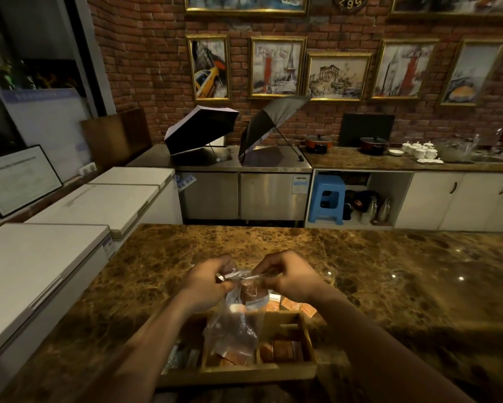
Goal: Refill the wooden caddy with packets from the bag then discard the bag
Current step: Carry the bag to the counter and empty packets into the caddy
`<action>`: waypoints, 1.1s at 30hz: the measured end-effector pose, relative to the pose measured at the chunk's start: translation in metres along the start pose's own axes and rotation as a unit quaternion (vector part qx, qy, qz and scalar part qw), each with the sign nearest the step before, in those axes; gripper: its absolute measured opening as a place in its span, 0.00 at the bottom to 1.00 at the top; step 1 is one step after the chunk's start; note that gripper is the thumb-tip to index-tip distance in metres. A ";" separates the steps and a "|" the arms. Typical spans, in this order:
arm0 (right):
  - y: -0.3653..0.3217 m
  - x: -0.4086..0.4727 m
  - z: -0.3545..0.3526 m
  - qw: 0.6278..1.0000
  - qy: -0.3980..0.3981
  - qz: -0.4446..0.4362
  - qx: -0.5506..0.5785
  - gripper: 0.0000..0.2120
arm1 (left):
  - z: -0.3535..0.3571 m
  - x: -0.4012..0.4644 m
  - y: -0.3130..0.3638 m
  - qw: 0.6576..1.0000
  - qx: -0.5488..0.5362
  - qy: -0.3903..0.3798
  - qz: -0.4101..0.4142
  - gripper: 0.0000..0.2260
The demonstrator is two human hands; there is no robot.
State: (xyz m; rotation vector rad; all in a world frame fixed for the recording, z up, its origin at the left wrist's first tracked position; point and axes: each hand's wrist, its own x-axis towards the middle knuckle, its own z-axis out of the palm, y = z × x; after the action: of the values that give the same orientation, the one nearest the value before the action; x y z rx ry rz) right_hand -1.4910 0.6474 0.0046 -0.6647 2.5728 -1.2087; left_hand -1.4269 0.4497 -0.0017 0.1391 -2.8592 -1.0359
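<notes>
A clear plastic bag (238,318) hangs over the wooden caddy (305,330), with a brown packet visible near its top. My left hand (206,282) and my right hand (288,276) both pinch the bag's top edge, one on each side. The caddy sits on the marble counter (389,271) just below my hands; its compartments hold several orange-brown packets (282,350). A few more orange packets (296,305) lie on the counter behind the caddy.
White chest freezers (40,271) stand to the left of the counter. Across the aisle are a steel counter with two open umbrellas (270,126), pots, white cups and a blue stool (327,199). Framed pictures hang on the brick wall.
</notes>
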 end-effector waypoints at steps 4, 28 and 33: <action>-0.004 -0.002 -0.002 1.000 0.009 -0.005 0.001 0.03 | -0.002 0.003 -0.004 1.000 0.009 -0.015 0.011 0.06; -0.012 0.007 -0.001 0.998 0.040 0.012 0.041 0.16 | -0.003 0.009 -0.003 0.999 -0.027 0.019 0.013 0.08; -0.009 -0.002 0.004 0.996 0.036 0.015 0.080 0.29 | 0.008 0.005 -0.004 0.999 0.002 0.034 0.014 0.07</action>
State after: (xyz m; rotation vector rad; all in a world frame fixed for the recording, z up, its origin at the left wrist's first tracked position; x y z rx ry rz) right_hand -1.4850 0.6405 0.0093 -0.5550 2.4978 -1.4359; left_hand -1.4329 0.4512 -0.0105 0.1321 -2.7937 -0.9996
